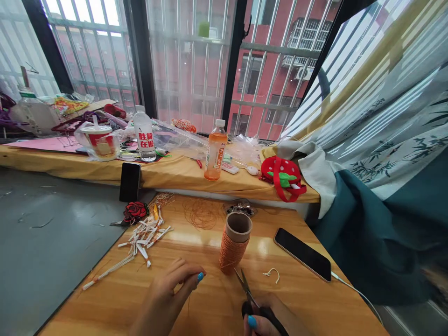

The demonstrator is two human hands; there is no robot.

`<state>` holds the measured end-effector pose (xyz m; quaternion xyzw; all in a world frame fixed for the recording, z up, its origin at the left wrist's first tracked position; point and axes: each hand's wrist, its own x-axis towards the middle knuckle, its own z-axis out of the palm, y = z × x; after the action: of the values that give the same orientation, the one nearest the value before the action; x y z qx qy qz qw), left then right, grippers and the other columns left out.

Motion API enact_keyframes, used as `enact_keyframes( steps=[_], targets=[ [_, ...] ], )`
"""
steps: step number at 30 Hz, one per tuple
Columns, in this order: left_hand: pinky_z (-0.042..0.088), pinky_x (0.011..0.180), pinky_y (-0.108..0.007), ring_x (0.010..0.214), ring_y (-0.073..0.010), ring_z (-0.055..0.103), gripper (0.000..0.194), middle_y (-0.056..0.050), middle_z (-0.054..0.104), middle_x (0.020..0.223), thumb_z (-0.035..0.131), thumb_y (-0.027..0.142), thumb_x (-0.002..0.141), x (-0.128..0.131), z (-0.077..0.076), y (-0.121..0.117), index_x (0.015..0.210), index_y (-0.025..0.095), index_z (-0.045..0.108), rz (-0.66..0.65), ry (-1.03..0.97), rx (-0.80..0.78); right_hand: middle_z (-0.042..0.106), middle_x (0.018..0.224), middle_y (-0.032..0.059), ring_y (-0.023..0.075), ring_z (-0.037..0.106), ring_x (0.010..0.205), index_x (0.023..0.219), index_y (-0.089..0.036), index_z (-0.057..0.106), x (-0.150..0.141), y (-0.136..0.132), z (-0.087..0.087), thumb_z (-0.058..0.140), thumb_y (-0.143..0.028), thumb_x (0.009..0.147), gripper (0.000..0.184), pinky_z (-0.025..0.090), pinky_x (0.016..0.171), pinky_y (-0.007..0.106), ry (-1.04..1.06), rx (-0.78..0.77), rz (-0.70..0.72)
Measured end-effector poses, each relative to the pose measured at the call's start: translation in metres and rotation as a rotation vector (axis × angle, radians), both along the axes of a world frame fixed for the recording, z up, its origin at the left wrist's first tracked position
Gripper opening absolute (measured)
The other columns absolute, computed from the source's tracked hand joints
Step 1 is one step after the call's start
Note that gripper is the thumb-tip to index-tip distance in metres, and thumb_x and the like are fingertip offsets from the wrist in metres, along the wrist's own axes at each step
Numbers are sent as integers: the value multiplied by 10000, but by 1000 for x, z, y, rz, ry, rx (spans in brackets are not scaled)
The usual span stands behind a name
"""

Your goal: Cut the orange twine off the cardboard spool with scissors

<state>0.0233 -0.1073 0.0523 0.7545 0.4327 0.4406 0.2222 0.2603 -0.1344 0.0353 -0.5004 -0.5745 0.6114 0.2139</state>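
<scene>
My left hand point(180, 284) is closed in a pinch above the wooden table, and a thin orange thread point(189, 305) hangs down from its fingertips. In my right hand point(269, 312) is a pair of scissors point(249, 295), its blades parted and pointing up and left. Just beyond the blade tips stands a spool of orange thread point(234, 252) on a cardboard tube, upright on the table. A short white piece of string point(272, 274) lies to the right of the scissors.
Bundled white strips point(142, 238) and a red rose patch point(136, 212) lie left. Loose orange thread point(200, 213) and a small clear tray point(241, 207) are behind the spool. A plugged-in phone point(303, 254) rests right. An orange drink bottle point(215, 151) stands on the ledge.
</scene>
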Motion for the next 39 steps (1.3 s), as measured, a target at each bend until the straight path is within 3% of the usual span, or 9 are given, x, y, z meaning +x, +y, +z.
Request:
enact_keyframes(
  steps=[6,15,24,30,39],
  targets=[
    [421,491,-159,546,-89,510,170,4,551,575,465,241,797,-2,-4,-2,761,175,617,-50,3,27,468,463,-22,40,381,366,565,-123,528,-20,7,-9,455,-601,675,495,265,366,159,-54,3,39],
    [410,502,-162,553,-92,506,197,-1,552,591,450,265,805,-7,-11,-11,746,174,614,-24,25,-44,429,381,-40,15,291,255,494,-144,439,-33,10,-2,430,-677,609,546,174,274,153,-135,-49,-98],
    [396,511,-160,552,-89,497,218,-2,538,594,439,280,813,-10,-13,-13,733,163,605,-28,38,-120,383,344,-56,18,296,282,465,-150,438,-32,3,2,454,-691,568,551,157,307,172,-117,-66,-187],
    [396,521,-178,561,-103,497,232,-7,541,601,439,312,807,-11,-14,-13,727,174,607,11,5,-168,379,335,-49,31,318,306,458,-158,432,-31,4,8,443,-774,451,617,159,329,183,-117,-118,-140],
    [408,529,-201,572,-122,504,258,-16,540,600,430,344,805,-13,-22,-9,711,187,611,19,2,-187,375,344,-54,20,284,280,450,-172,405,-27,4,-9,438,-774,436,604,140,320,196,-44,-85,-98]
  ],
)
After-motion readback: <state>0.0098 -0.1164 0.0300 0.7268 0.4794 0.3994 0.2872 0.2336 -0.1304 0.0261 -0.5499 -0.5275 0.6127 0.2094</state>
